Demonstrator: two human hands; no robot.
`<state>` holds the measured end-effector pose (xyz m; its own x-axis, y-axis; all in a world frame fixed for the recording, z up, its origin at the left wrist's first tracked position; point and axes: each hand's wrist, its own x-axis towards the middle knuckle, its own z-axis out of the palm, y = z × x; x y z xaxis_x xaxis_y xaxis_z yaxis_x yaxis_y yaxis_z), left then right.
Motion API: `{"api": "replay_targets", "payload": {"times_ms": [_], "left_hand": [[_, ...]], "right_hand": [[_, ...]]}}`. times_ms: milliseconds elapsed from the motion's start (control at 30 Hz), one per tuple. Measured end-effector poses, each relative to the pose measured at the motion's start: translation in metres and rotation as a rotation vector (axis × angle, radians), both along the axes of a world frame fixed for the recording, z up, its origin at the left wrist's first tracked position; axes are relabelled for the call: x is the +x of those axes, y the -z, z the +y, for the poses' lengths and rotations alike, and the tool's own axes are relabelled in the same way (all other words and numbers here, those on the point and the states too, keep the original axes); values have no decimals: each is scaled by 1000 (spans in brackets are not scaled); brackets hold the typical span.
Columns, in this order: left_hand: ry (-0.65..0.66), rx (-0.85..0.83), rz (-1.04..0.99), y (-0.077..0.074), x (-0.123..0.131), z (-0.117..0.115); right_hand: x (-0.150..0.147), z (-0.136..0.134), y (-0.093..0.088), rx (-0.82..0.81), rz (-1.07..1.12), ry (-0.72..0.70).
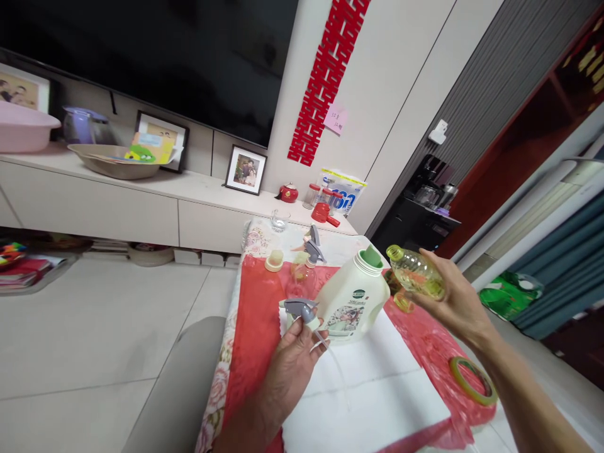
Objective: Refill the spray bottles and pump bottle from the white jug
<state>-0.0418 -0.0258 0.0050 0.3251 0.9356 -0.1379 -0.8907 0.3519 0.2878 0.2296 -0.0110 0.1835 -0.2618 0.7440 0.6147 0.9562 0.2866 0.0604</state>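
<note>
Between the fingers of my left hand (pixel 295 358) is a grey spray nozzle (pixel 301 309), its thin clear tube hanging down over the white sheet. My right hand (pixel 455 299) grips a clear yellow-tinted bottle (pixel 418 274), tilted with its uncapped mouth toward the left. Upright between my hands stands a large pale green detergent jug (pixel 353 299) with an open, green-lined mouth. Behind my left hand are a clear spray bottle (pixel 304 277) with a grey trigger head and a pale yellow cap (pixel 274 260). A yellow transparent piece (pixel 403 302) lies by the jug, partly hidden.
A white sheet (pixel 368 396) lies on the red plastic cover (pixel 255 314) of the table. A tape roll (pixel 473 380) rests at the right. Behind, a glass cup (pixel 280 220) and a low cabinet (pixel 202 195) holding a red dipper (pixel 322 212). A grey seat (pixel 195 377) is at left.
</note>
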Motion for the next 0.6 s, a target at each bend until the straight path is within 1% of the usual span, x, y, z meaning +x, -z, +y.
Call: {"api": "replay_targets", "payload": {"times_ms": [167,400,600], "left_hand": [[14,-23,22,2,-1,2],[8,-50,31,-2,-2,0],[16,-42,34,-1,-2,2]], "right_hand": [[0,12,-17,39,-217,-79],[-8,19,-40,25,-436,-102],[-14,24,-57,-18,-517,-106]]}}
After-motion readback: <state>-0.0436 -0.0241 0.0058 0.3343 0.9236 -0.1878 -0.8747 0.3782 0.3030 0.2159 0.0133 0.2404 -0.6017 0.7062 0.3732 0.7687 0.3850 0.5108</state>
